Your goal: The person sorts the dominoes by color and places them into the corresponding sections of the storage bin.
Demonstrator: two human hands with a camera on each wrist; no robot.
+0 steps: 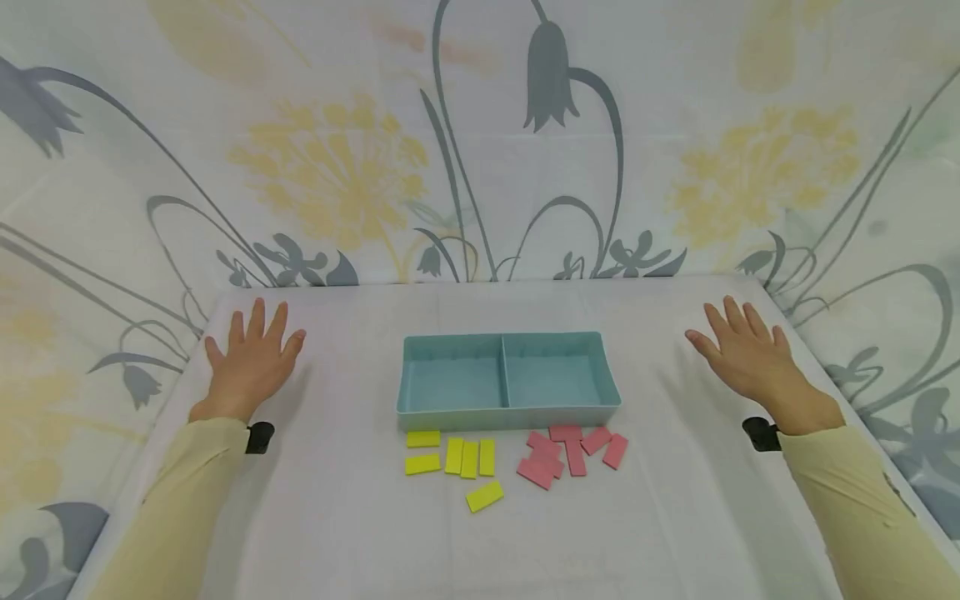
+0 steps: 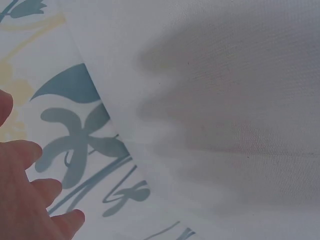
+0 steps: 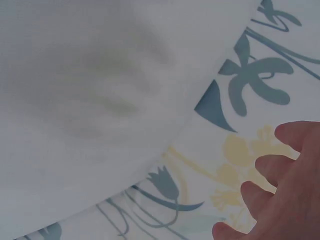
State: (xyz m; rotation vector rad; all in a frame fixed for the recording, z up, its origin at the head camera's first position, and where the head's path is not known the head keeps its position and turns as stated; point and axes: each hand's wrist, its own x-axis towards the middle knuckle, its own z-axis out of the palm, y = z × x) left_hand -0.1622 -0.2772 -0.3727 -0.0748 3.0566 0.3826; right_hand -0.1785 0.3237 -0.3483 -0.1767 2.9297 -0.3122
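Left hand (image 1: 251,362) and right hand (image 1: 761,367), fingers splayed, holding nothing, are well apart; handling seems unstarted; yellow tiles (image 1: 469,459) and pink tiles (image 1: 575,457) lie just near of the blue tray (image 1: 510,419); grasping would call for reaching inward.

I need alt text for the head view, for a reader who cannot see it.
A person's outspread left hand and right hand flank a two-compartment blue tray on a white table. Yellow pieces and pink pieces lie nearer the viewer; floral fabric shows behind.
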